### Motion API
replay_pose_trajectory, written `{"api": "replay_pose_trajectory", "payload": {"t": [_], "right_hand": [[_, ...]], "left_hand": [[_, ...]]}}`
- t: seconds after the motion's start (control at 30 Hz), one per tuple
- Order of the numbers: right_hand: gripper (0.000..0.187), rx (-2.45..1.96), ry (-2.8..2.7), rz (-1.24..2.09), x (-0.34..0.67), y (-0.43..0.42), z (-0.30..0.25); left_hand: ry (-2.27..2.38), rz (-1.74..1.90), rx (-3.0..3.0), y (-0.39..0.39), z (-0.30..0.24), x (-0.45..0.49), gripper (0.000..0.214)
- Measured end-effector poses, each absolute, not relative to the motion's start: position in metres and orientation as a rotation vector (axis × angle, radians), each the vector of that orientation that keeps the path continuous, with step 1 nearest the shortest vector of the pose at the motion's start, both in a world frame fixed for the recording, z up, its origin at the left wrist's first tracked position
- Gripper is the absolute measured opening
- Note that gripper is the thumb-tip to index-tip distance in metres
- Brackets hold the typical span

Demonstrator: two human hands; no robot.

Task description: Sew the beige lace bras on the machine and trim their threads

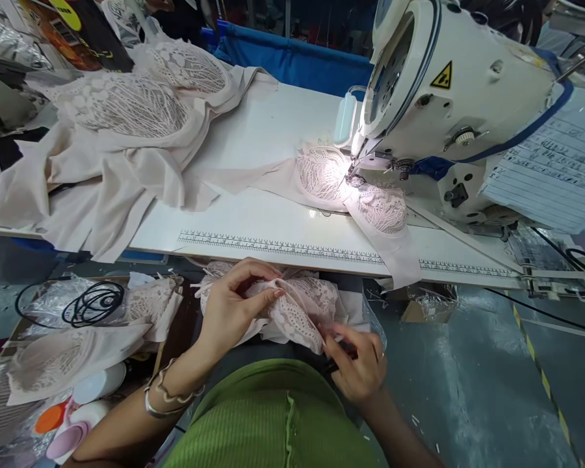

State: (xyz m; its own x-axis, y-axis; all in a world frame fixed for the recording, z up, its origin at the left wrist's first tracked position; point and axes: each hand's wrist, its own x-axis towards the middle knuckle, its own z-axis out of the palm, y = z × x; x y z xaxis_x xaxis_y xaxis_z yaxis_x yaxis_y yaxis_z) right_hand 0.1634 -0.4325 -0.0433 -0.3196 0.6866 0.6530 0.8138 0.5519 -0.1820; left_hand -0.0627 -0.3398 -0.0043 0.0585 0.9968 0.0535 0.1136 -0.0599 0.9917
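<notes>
Over my lap, just below the table edge, I hold a pale pink lace bra piece [297, 315] between both hands. My left hand [236, 302] pinches its upper left edge between thumb and fingers. At its lower right end my right hand [355, 364] grips the edge, with the fingertips partly hidden. More pale lace pieces lie under it on my lap. On the table, another lace bra [322, 172] sits beneath the lit needle area of a white sewing machine [463, 84], its strip of fabric hanging over the table's front edge.
A heap of lace bra pieces [127, 110] covers the table's left side. A printed ruler [283, 247] runs along the front edge. At lower left stands a box with lace pieces, a coiled black cable [92, 304] and bottles. A handwritten paper [556, 162] hangs on the machine.
</notes>
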Motion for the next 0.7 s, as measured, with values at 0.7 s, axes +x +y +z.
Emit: {"api": "replay_pose_trajectory", "payload": {"t": [0.7], "right_hand": [[0.049, -0.838, -1.815, 1.16, 0.211, -0.382, 0.003]], "left_hand": [[0.878, 0.819, 1.384, -0.33, 0.001, -0.081, 0.025]]}}
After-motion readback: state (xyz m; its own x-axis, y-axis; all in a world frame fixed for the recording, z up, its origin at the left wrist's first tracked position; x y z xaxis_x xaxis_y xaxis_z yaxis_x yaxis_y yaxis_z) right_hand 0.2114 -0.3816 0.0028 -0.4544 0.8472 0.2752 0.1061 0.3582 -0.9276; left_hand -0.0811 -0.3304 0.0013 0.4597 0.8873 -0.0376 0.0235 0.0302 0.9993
